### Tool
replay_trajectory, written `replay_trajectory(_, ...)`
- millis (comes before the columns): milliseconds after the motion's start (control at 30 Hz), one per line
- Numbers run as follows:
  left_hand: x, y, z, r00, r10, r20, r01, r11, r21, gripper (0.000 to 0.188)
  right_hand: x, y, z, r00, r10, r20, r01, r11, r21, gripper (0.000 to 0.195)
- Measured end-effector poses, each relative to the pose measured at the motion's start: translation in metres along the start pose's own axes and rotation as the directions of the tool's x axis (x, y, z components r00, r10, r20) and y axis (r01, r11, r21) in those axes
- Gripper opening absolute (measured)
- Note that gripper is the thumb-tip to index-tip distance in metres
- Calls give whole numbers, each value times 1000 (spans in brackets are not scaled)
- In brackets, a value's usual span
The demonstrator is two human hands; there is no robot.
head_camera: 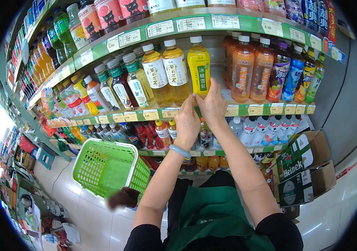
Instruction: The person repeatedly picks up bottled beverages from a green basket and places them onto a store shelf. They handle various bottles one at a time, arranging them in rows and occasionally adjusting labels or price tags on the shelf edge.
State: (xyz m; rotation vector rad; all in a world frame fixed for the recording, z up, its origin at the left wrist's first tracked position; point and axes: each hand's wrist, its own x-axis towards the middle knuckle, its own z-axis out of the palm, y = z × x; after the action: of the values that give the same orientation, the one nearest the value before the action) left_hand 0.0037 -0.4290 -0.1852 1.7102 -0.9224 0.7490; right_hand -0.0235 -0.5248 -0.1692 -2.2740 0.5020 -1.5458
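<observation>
A yellow pear drink bottle [200,67] with a white cap stands upright at the front of the middle shelf [197,110]. My right hand [213,105] wraps the lower right of that bottle, its thumb across the base. My left hand [187,120], with a pale blue bangle on the wrist, reaches up in front of the shelf edge. Its fingertips meet the bottle's lower left corner beside my right thumb; whether they grip it is hidden. Just left stand jasmine tea bottles [174,70] with white labels. Orange-toned tea bottles [243,70] stand to the right, beyond a gap.
Drink bottles line the upper shelf [194,26] and the lower shelf [203,152]. A green plastic basket [82,166] is at the lower left, near a dark, blurred shape. Opened Heineken cartons [294,169] stand at right. Stacked goods [24,200] lie along the far left.
</observation>
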Motion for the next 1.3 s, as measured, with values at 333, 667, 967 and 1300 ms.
replay_trajectory(333,-14,0,-6,968,190,162,-220,956,193,31,-6,26,-48,943,-292,-156,304,951,57,39)
replay_trajectory(667,-14,-8,6,912,150,382,-275,915,297,42,-22,93,-88,911,-407,67,412,897,-159,25)
replay_trajectory(967,-31,-25,12,930,272,249,-338,898,282,41,-23,89,-69,929,-357,95,368,919,-142,11)
replay_trajectory(1300,-39,-30,18,927,335,167,-370,886,280,37,-25,51,-30,903,-424,73,428,902,-53,12)
